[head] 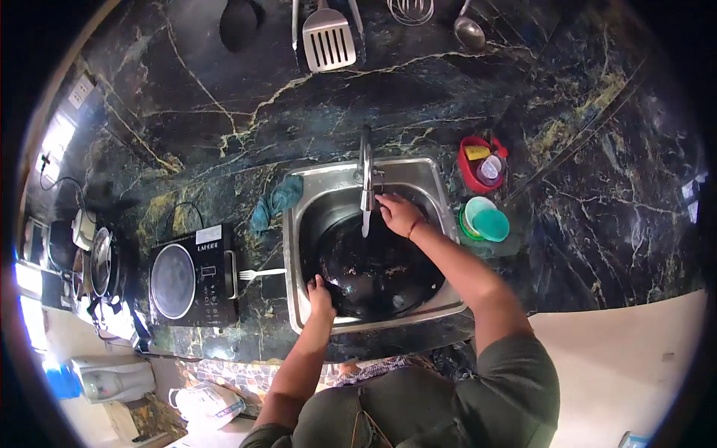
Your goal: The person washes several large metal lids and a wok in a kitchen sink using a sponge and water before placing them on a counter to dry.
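A large round black pan (369, 269) lies in the stainless steel sink (290, 241) in front of me, with a few light specks on its dark surface. My left hand (320, 299) grips the pan's rim at the near left of the basin. Water (366, 224) runs from the chrome faucet (365, 162) into the pan. Right beside the spout, my right hand (402, 215) has its fingers spread and holds nothing I can see. Whether its fingertips touch the faucet I cannot tell.
Left of the sink are a blue-green cloth (274, 204), a white fork (262, 273) and an electric cooktop (221, 302). On the right stand a red basket (466, 171) with a yellow sponge (477, 153) and green tubs (492, 225). A slotted turner (330, 42) hangs on the wall.
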